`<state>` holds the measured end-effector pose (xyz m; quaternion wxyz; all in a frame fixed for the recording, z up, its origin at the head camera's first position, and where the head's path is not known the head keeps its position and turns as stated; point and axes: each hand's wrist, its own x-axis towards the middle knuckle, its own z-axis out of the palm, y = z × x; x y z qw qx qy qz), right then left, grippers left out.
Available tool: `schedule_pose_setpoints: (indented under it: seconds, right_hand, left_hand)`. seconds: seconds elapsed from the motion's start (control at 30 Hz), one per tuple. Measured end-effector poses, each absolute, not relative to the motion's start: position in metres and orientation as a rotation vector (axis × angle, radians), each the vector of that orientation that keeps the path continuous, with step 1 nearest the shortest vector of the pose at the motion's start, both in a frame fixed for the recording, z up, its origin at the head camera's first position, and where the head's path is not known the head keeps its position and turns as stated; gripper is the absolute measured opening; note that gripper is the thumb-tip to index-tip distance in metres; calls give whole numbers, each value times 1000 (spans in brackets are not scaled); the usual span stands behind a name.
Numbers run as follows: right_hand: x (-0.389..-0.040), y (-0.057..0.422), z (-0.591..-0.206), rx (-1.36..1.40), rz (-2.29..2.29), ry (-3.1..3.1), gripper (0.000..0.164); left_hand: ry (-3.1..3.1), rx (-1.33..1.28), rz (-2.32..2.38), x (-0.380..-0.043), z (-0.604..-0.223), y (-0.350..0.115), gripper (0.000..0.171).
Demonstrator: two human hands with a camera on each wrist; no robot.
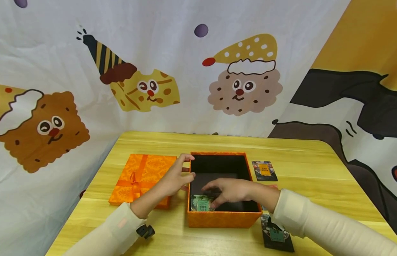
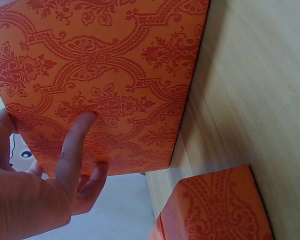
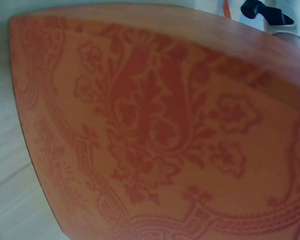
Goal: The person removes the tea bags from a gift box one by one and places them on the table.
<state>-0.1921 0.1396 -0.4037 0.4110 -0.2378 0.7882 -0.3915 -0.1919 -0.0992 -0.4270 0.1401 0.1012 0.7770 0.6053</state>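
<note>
An orange patterned box [image 1: 224, 219] with a black inside stands open-topped on the table. My left hand [image 1: 177, 176] holds its left wall, thumb and index finger at the rim; in the left wrist view other fingers [image 2: 75, 145] press on the outer side. Inside, at the front left corner, lies a small dark packet with a green label [image 1: 202, 203]. Just over it is my right hand [image 1: 233, 190], fingers spread, the thumb by the packet's right edge. The right wrist view shows only the box's outer wall [image 3: 150, 130], with that hand hidden.
To the left lies the orange lid [image 1: 153, 165] with a ribbon bow. Right of the box are a packet with a yellow label [image 1: 264, 170], a packet with a green label [image 1: 276, 234], and others partly hidden under my right arm. A printed cloth [image 1: 192, 124] hangs behind the table.
</note>
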Motion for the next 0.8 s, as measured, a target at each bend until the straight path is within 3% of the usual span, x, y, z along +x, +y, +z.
schedule_pose_setpoints:
  seconds: [0.47,0.8]
  right_hand:
    - [-190,134,-404,-910,-472,1993,48]
    - [-189,133,-406,-930,-428,2041,42]
  left_hand:
    - [2243,289,1747,-193,-427,-99,54]
    - [2246,296,1744,-193,-428,-99,54]
